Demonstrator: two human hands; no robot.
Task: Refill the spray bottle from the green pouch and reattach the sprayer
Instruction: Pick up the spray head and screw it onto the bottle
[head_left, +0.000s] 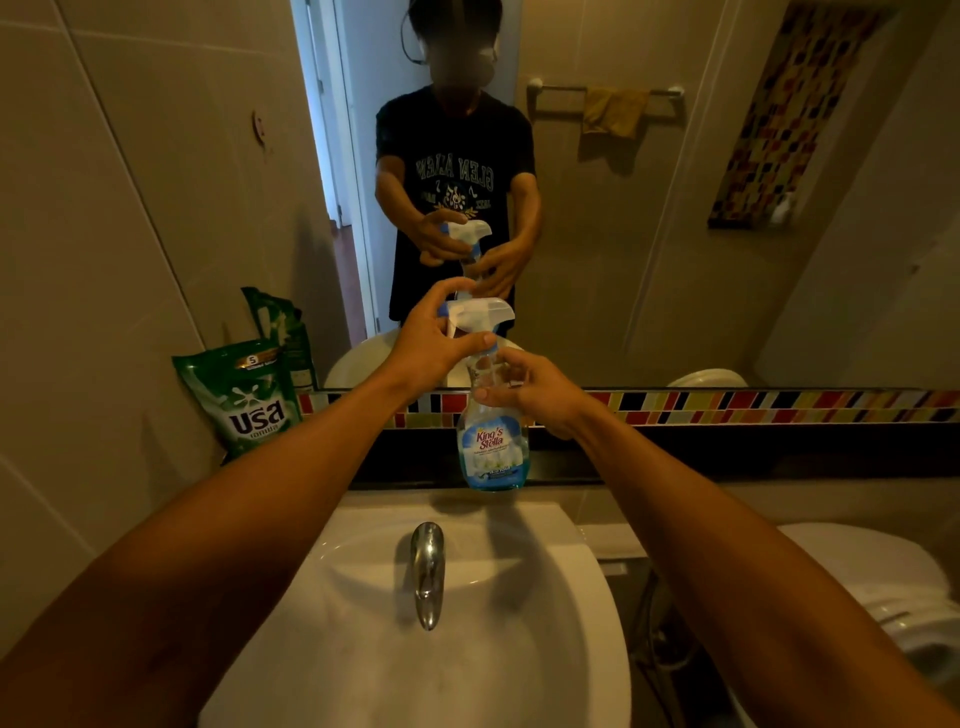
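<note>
Spray bottle (492, 447) upright on the ledge behind the sink (571, 597). Left hand (431, 338) grips the sprayer (480, 314); right hand (535, 392) clasps the bottle's neck. Green pouch (244, 400) leans against the wall, left.

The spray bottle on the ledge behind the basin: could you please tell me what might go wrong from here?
1. The spray bottle stands on a narrow ledge above the basin; twisting the sprayer could tip it in.
2. The right hand holds only the neck, so the base may slide.
3. The left hand works beside the green pouch, which leans on the wall and may topple.
</note>
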